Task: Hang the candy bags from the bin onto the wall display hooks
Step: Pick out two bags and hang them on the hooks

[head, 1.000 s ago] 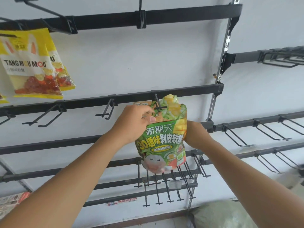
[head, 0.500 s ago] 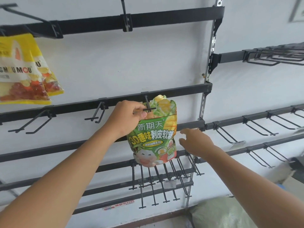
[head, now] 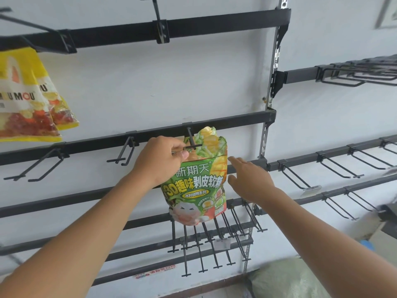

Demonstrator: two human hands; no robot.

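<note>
One glossy, crinkled green candy bag [head: 197, 186] hangs at a thin black wire hook [head: 191, 143] on a flat metal rail [head: 236, 120]. The left grip [head: 163, 158] pinches its top; the right grip [head: 251, 179] hovers beside it, fingers straight, empty. Yellow bags [head: 25, 100] showing red gummies hang upper left.

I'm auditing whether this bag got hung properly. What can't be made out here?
All in the head view:
- Whether the hole of the green candy bag sits on the hook: the left hand grips and covers that top corner.
- Yellow bags: cut off by the left edge, lettering incomplete.
- Small print low on the green candy bag: too small to read.
- Pale sack: cut off by the bottom edge, contents unseen.
</note>
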